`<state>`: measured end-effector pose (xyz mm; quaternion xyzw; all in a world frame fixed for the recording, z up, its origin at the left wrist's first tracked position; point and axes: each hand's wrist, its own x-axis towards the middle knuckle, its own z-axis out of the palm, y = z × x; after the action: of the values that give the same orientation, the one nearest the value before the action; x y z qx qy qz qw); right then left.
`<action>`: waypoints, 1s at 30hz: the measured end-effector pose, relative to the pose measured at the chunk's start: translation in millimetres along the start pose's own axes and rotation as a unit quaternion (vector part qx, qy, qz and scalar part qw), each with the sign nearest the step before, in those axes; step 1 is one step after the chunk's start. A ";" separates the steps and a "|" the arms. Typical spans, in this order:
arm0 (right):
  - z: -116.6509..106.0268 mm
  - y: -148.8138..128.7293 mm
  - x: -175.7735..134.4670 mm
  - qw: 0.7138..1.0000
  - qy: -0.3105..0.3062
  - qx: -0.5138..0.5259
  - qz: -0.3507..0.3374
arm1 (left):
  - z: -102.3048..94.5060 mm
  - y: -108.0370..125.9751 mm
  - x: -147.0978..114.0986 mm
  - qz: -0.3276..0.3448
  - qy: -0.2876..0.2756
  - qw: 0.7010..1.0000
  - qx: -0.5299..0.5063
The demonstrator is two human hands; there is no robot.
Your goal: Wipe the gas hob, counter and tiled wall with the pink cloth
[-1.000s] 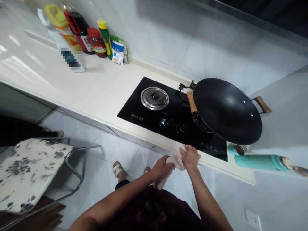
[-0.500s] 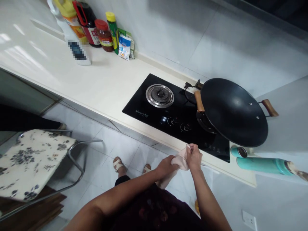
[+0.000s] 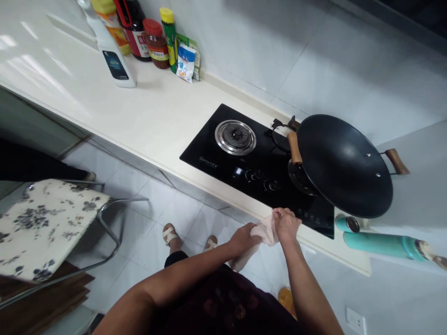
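A pale pink cloth (image 3: 266, 231) is bunched between my two hands, just off the counter's front edge. My left hand (image 3: 243, 239) is closed round its left side, and a loose end hangs below that hand. On the other side my right hand (image 3: 287, 224) grips the cloth, its fingers partly hidden. Close in front of the hands lies the black glass gas stove (image 3: 223, 168). Its left burner (image 3: 235, 137) is bare. A black wok (image 3: 344, 163) with wooden handles sits tilted over the right burner.
A white spray bottle (image 3: 117, 67), a red-lidded jar (image 3: 156, 46), a green shaker (image 3: 169, 39) and a salt packet (image 3: 186, 63) stand along the wall. A teal bottle (image 3: 380, 245) lies at the counter's right end. A floral chair (image 3: 52, 223) and a person's leg (image 3: 42, 160) are at left.
My right hand has shifted slightly right and its fingers have spread over the cloth a little. The view has moved a bit. Both hands still hold the cloth.
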<state>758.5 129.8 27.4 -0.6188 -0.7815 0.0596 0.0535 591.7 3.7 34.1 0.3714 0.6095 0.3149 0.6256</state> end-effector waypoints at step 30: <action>29.3 -67.7 21.3 0.972 0.060 -0.009 -0.226 | -98.0 -18.6 -35.4 -0.047 0.124 0.982 -0.133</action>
<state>683.9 134.3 9.4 -0.4295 -0.8968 0.0020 0.1065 490.8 -28.1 38.9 0.2144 0.6519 0.4070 0.6029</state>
